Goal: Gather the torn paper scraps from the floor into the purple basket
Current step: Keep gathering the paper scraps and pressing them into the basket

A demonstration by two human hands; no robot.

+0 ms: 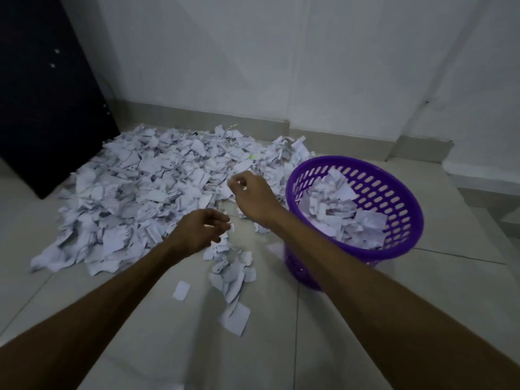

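Floor (365, 319): pale tiles, running back to a white wall (253, 52) with a low skirting.
Cabinet (42, 94): dark, standing at far left, its foot touching the edge of the paper heap.
Scraps (140, 187): torn white paper in a broad heap across the floor, from the cabinet to just behind the basket; a thinner trail (233, 271) runs toward the camera between the two forearms.
Basket (354, 218): purple, slotted wall, tilted toward the camera, on the floor right of the heap; scraps fill its lower part.
Right hand (253, 195): raised over the heap's near edge, just left of the basket rim, fingers curled; whether they pinch paper cannot be told.
Left hand (202, 229): lower, near the trail's top, fingers curled inward; a small white bit shows at the fingertips, a grip on it is unclear.
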